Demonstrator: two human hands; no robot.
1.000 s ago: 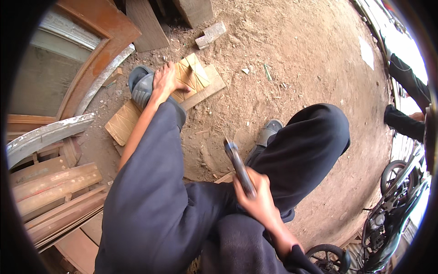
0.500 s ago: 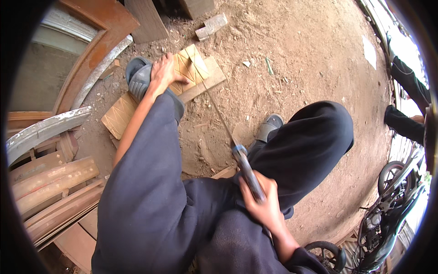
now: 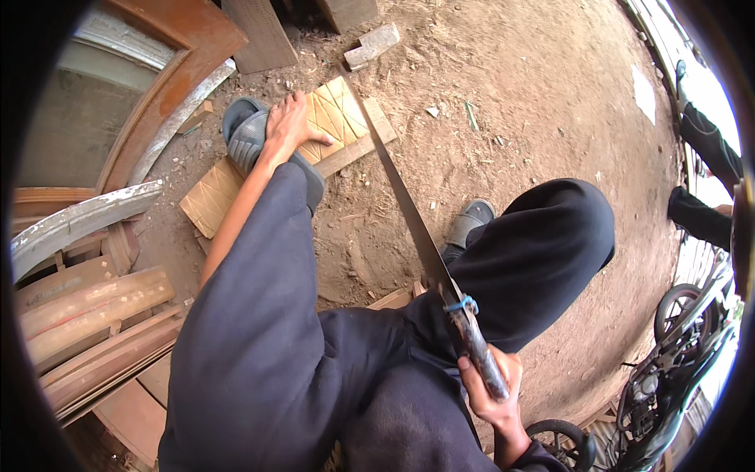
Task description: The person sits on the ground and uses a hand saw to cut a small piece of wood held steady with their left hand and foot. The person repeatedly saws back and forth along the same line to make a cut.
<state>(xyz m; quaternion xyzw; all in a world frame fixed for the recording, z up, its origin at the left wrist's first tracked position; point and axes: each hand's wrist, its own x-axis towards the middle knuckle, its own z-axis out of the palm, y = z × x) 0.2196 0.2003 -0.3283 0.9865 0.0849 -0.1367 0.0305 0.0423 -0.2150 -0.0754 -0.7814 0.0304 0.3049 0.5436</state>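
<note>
A tan wooden board (image 3: 334, 118) cut with crossing grooves lies low over the dirt, its right end resting on a plain wood block (image 3: 379, 130). My left hand (image 3: 289, 127) presses flat on this board, thumb spread out toward the right. Beside that hand, my left foot in a grey sandal (image 3: 250, 138) stands on the board as well. With my right hand (image 3: 494, 384) I grip the worn handle of a handsaw (image 3: 409, 204), bound with blue cord near the blade. The saw's blade slants up and left, its far end beside the board's right end; contact there I cannot tell.
Left of me are a framed wooden panel (image 3: 169, 102) and stacked curved timbers (image 3: 94, 307). An offcut (image 3: 372, 47) lies on the dirt beyond the board. At the right stand a motorcycle (image 3: 661, 377) and another person's dark-clothed legs (image 3: 704, 173).
My right hand has drawn the saw back toward me and to the right. The blade now shows its broad side and no longer crosses the grooved board's top. My left hand stays on the board.
</note>
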